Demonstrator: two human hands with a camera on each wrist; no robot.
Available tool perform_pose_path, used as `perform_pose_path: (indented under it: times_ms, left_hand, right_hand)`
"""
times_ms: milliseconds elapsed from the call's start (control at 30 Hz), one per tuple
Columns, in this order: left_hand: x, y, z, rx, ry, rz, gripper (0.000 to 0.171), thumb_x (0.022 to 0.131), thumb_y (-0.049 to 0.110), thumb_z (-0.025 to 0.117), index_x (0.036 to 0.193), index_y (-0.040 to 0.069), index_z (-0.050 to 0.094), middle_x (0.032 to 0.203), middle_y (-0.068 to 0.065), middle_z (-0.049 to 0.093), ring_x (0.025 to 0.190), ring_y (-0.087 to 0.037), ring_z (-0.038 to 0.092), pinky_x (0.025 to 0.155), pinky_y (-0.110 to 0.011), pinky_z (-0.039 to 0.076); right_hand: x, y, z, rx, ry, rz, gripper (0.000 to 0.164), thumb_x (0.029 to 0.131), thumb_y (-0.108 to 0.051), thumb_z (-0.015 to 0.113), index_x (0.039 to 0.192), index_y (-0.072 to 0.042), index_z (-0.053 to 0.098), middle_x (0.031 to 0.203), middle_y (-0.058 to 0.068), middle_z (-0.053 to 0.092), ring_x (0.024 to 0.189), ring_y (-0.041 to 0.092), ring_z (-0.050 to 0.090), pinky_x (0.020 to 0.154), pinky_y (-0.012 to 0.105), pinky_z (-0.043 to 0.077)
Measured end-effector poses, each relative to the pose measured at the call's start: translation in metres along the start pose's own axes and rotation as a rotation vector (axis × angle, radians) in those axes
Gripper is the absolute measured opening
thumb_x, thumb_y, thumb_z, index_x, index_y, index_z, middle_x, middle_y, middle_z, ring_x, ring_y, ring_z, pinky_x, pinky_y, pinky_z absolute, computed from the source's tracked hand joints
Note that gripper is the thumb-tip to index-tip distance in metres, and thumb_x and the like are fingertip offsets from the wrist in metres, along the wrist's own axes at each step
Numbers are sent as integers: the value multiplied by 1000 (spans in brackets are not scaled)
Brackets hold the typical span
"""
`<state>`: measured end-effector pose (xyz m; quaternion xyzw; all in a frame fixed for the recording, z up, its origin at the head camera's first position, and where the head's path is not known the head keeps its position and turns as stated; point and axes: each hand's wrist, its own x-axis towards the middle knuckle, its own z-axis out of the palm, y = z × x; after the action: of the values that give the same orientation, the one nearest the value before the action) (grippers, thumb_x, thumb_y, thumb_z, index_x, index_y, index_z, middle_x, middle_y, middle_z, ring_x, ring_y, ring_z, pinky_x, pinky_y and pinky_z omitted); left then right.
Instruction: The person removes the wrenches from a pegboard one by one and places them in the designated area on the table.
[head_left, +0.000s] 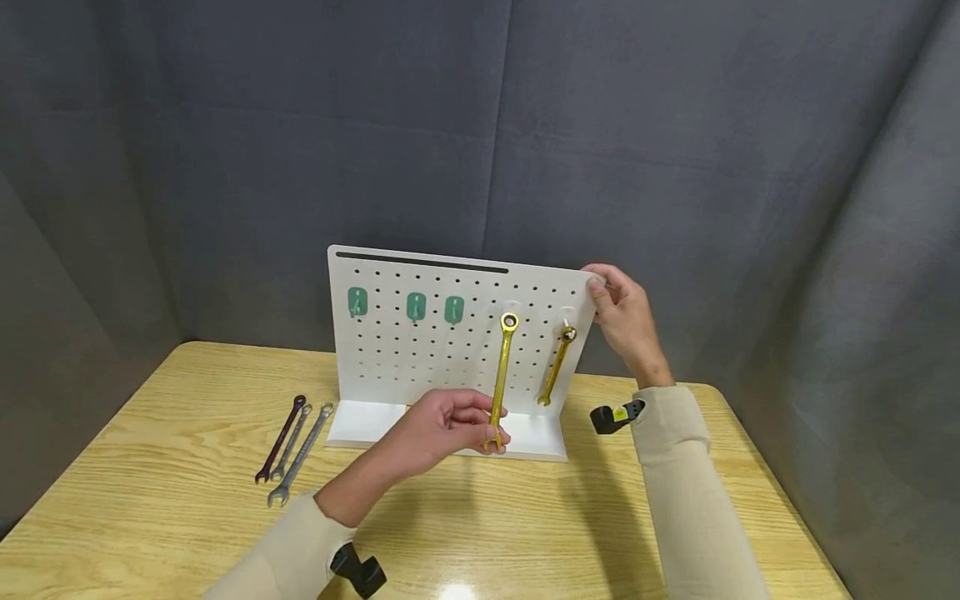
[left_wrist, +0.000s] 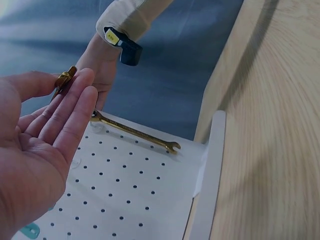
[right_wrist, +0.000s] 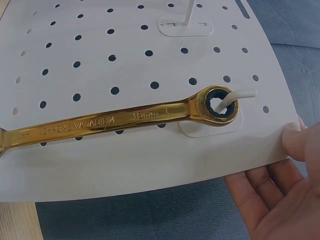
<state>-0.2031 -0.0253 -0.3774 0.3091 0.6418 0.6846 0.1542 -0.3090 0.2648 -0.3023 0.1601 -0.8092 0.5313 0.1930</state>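
My left hand (head_left: pixel 442 429) pinches a gold combination wrench (head_left: pixel 502 375) near its open end, between thumb and fingers. The wrench stands nearly upright before the white pegboard (head_left: pixel 431 354), its ring end overlapping a clear hook in the head view. In the right wrist view, that white hook (right_wrist: pixel 186 25) carries nothing. A second gold wrench (right_wrist: pixel 125 117), marked 10mm, hangs by its ring from another white hook (right_wrist: pixel 240 94) near the board's right edge. My right hand (head_left: pixel 626 317) grips the upper right corner of the board, thumb in front and fingers behind.
Three green hooks (head_left: pixel 416 307) sit in a row on the board's left half. Left of the board, a dark purple wrench (head_left: pixel 281 439) and two silver wrenches (head_left: pixel 303 450) lie on the wooden table (head_left: pixel 187 467). Grey curtains (head_left: pixel 420 125) surround the table.
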Motion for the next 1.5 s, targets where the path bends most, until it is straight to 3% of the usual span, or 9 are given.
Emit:
perform_pose_path:
  times_ms: [267, 800, 933, 1367, 1500]
  left_hand:
    - [-18, -4, -12, -7, 9, -1, 31, 100, 2, 65, 126, -13, 59, 104, -21, 74, 94, -29, 74, 88, -46, 60]
    - [-72, -9, -41, -25, 44, -14, 37, 101, 1, 60, 129, -22, 51, 108, -27, 71, 98, -27, 74, 90, -46, 59]
    - [-86, -11, -48, -11, 47, -7, 35, 102, 0, 58, 129, -22, 51, 108, -27, 71, 100, -28, 73, 89, -48, 59]
    - [-133, -15, -81, 73, 109, -51, 38, 104, 2, 58, 132, -23, 49, 107, -26, 72, 96, -28, 74, 85, -36, 61]
    - [-143, -17, -88, 83, 124, -33, 38, 104, 1, 58, 131, -23, 49, 107, -30, 71, 95, -29, 74, 84, -38, 61]
  right_hand:
    - [-1, -4, -2, -1, 1, 7, 34, 110, -19, 50, 136, 0, 59, 128, 21, 64, 113, 27, 63, 97, 51, 55]
    - [1, -2, -1, -27, -3, 7, 34, 110, -21, 50, 135, 1, 59, 128, 21, 64, 112, 24, 63, 97, 53, 55]
    - [1, -3, 0, -18, -6, 13, 35, 110, -21, 51, 135, 1, 59, 127, 22, 64, 111, 22, 63, 97, 52, 55]
    - [-2, -3, 1, -21, 3, 40, 35, 111, -23, 50, 136, -2, 59, 131, 19, 62, 119, 32, 61, 101, 53, 52]
    - [-1, 0, 0, -21, 12, 35, 37, 111, -27, 48, 136, -3, 59, 130, 18, 62, 118, 30, 61, 101, 53, 53]
